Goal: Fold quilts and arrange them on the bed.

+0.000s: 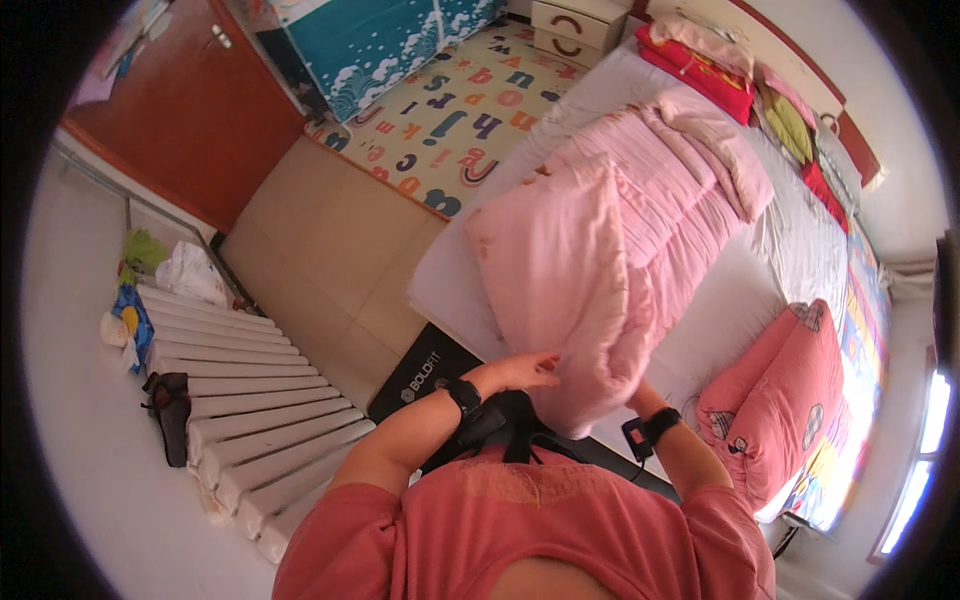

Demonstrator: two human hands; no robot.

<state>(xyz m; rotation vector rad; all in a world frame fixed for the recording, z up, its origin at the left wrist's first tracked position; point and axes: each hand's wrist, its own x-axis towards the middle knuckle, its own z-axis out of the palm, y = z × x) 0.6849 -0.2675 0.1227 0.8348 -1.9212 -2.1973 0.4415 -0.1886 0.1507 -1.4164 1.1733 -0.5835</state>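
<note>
A pink quilt (555, 247), partly folded over itself, lies across the bed, and its near end bulges over the mattress edge towards me. At the left side of that end is my left hand (532, 371), its fingers slightly curled by the fabric; whether they grip it cannot be made out. My right hand (641, 397) is at the other side of the same end, its fingers mostly hidden behind the quilt. Both wrists wear black bands, and a small dark device hangs by the right one. Beneath the quilt, a pale sheet (720, 300) covers the mattress.
On the right lies a folded salmon-pink quilt (787, 405). Pillows and a red folded cloth (697, 75) are at the headboard. A white radiator (255, 397) lines the left wall. A black mat or box (420, 367) sits at the bed's foot. Beyond are an alphabet mat (450, 127) and a brown door (187, 97).
</note>
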